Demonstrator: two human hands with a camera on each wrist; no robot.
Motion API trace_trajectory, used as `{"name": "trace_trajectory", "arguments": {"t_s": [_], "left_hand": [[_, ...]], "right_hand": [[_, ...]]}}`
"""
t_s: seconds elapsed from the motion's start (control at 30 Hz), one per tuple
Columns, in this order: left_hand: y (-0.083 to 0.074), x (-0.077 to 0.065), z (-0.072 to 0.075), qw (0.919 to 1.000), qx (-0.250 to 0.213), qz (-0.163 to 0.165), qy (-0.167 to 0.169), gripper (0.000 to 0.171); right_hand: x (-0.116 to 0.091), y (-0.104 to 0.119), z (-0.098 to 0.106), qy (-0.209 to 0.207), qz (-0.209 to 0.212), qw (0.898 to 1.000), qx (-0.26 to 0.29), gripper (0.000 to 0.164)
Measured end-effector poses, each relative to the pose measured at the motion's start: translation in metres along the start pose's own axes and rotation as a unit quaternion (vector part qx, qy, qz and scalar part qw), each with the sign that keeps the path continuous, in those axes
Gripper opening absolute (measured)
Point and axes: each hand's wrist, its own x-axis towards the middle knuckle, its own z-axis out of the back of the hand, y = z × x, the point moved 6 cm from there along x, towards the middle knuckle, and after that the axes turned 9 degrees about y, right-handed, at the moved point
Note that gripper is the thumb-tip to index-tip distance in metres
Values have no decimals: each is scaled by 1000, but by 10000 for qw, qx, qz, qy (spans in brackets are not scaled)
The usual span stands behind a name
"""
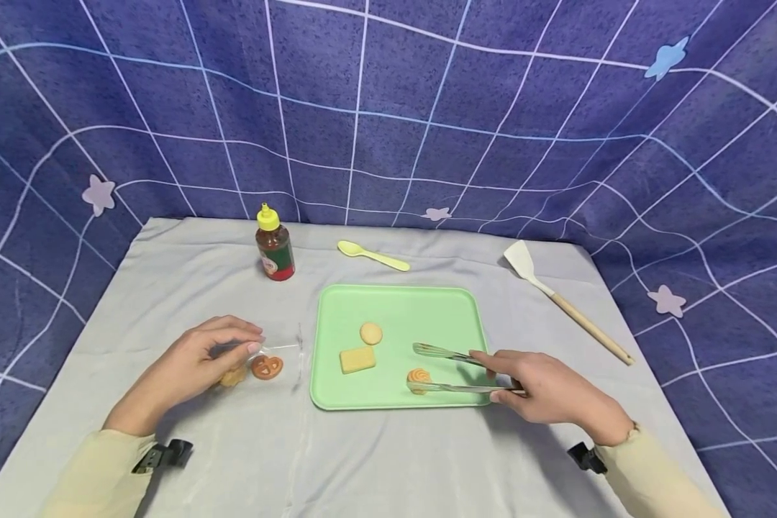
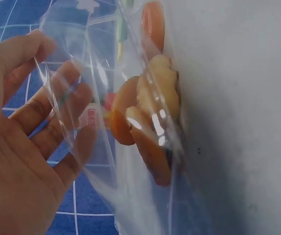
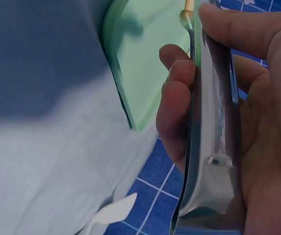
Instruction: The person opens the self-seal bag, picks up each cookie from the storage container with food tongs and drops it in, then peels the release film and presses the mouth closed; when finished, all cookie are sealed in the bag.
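My left hand [image 1: 197, 360] pinches the edge of a clear plastic bag [image 2: 98, 156]. Inside the bag lie a brown pretzel [image 1: 267, 367] and several other cookies [image 2: 158, 90], partly hidden by the hand in the head view. With my right hand [image 1: 550, 385] I grip metal tongs [image 3: 214, 142] over the right part of a green tray [image 1: 443, 306]. Their arms stand apart, and the nearer tip crosses an orange swirl cookie [image 1: 418, 374] on the tray; I cannot tell whether they touch. To its left lie a rectangular cookie [image 1: 357, 360] and a round cookie [image 1: 371, 333].
A sauce bottle [image 1: 275, 248] with a yellow cap stands at the back left. Behind the tray lies a yellow spoon [image 1: 374, 256]. A white spatula [image 1: 573, 309] with a wooden handle lies on the right. A blue patterned curtain [image 1: 388, 108] surrounds the cloth-covered table [image 1: 375, 460].
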Motion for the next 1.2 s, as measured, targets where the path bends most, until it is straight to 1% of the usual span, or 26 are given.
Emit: {"name": "trace_trajectory", "arguments": {"t_s": [0.2,0.3,0.5,0.73,0.83,0.93,1.1,1.2], "left_hand": [[-21,2,6,10000,-55,55,-44,19],[-29,4,8,10000,-84,52,-11,18],[-34,5,9,10000,-60,-52,-27,18],[-35,6,9,10000,-64,1,2,18],[-34,5,9,10000,-51,18,26,18],[-29,4,7,10000,-35,43,22,18],[-10,2,1,10000,-1,75,-13,19],[-1,1,-1,9999,20,109,23,19]], "right_hand": [[-5,-8,-2,230,60,9993,302,62],[-7,-16,-1,205,-14,9991,379,63],[-8,-33,5,118,-291,9988,374,64],[-8,-42,5,109,-439,9981,427,66],[-8,-43,5,52,-430,9982,423,66],[-7,-41,4,-25,-336,9988,350,66],[-4,-37,1,-87,-157,9994,296,64],[-4,-38,1,-94,-196,9992,337,64]]}}
